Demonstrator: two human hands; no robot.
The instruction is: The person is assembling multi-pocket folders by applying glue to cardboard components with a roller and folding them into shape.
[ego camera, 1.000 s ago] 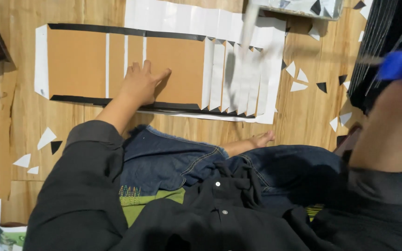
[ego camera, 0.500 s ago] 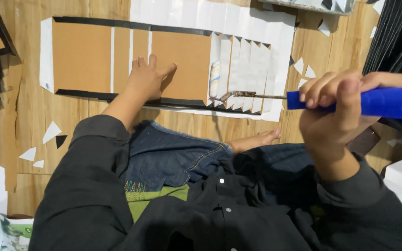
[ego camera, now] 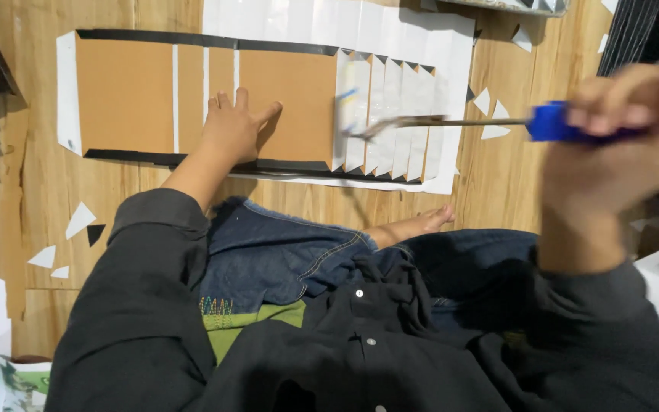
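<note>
Our left hand [ego camera: 230, 131] lies flat, fingers spread and released, pressing on the brown cardboard panel [ego camera: 287, 103] near its lower edge, where black tape [ego camera: 192, 159] borders it. The panel rests on a white paper sheet [ego camera: 390, 30] on the wooden floor [ego camera: 40, 198], toward the far edge of the floor we can see. Our right hand [ego camera: 619, 130] is clenched around the blue handle of a thin metal tool [ego camera: 451, 121] — the hand is blurred, yet the grip is plain. The tool's tip hovers over the row of folded white flaps [ego camera: 390, 122] at the panel's right end; we cannot tell whether it touches them.

We judge the step to be working those flaps with the tool. To do it well, we keep the left palm firm so the panel does not slide, bring the tip down low and steady — not swinging — and keep the bracing fingers well apart from its path. Small white and black offcuts [ego camera: 78, 221] lie near the floor's left side.
</note>
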